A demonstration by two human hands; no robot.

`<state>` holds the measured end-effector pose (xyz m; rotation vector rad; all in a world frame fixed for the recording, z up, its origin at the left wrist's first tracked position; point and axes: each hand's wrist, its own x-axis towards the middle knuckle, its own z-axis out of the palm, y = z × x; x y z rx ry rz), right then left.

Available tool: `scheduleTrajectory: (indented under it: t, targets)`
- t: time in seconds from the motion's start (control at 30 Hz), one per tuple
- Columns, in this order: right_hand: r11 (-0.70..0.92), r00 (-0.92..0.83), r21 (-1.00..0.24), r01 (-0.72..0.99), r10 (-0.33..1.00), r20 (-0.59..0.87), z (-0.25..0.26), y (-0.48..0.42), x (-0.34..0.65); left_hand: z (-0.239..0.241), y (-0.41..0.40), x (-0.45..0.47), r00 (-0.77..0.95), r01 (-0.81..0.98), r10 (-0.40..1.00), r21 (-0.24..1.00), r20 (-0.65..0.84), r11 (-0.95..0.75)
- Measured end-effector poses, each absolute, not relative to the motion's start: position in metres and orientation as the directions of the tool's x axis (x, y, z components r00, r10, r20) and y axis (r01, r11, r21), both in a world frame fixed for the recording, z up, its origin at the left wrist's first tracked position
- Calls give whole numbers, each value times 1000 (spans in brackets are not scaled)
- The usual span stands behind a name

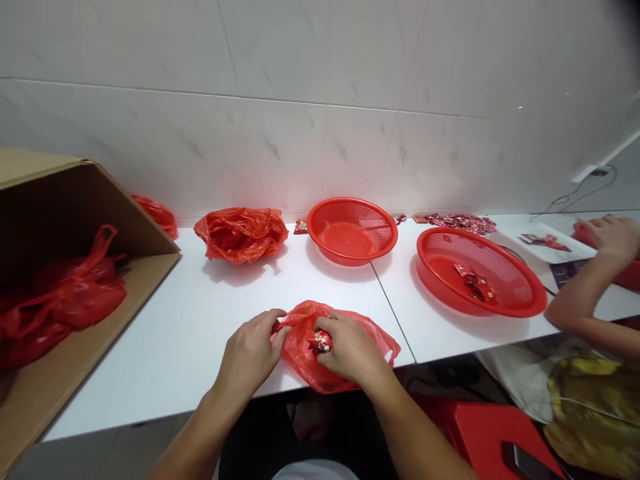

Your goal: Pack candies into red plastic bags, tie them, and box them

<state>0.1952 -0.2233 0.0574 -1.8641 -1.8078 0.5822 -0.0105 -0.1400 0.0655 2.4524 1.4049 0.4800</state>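
Two hands work at the near edge of the white surface (210, 313), close together on one red plastic bag (345, 333). The left hand (250, 353) pinches the bag's rim at its nine o'clock side; the right hand (350, 350) lies on top of the bag, fingers closed on a small red wrapped sweet (320, 342) at the bag's mouth. By the look of it, this bag is only now being filled or emptied.

At twelve o'clock stands a red basket (350, 210), which looks bare inside; at two o'clock a larger red basket (520, 293) holds only a few sweets (475, 283). A crumpled red bag (240, 233) lies at eleven o'clock, and tied red bags (60, 293) fill a cardboard box (75, 193) at nine o'clock, so several look finished. Another person's hand (607, 237) reaches in at three o'clock.
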Motion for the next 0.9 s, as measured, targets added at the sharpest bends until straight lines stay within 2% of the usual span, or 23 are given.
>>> scheduleTrajectory:
  t: [0.23, 0.37, 0.5, 0.63, 0.73, 0.8, 0.9]
  targets:
    - [-108, 94, -520, 847, 994, -54, 39, -212, 173, 71, -144, -14, 418, 492, 890, 778, 183, -391]
    - [-176, 131, -554, 813, 984, -120, 40, -209, 173, 67, -140, -13, 405, 280, 895, 906, 186, -316]
    - [-126, 59, -643, 755, 990, -125, 49, -217, 181, 65, -135, -14, 390, 174, 903, 948, 181, -266]
    - [-84, 50, -673, 735, 996, -70, 61, -238, 202, 62, -130, -20, 381, 128, 909, 965, 166, -230]
    - [-126, 214, -637, 760, 975, 62, 67, -258, 232, 58, -127, -25, 380, 110, 912, 972, 153, -209]
    - [-248, 387, -560, 791, 911, 143, 67, -272, 255, 57, -125, -27, 375, 102, 915, 974, 149, -201]
    - [-497, 588, -433, 752, 803, 100, 56, -292, 280, 54, -124, -29, 370, 90, 918, 978, 144, -190]
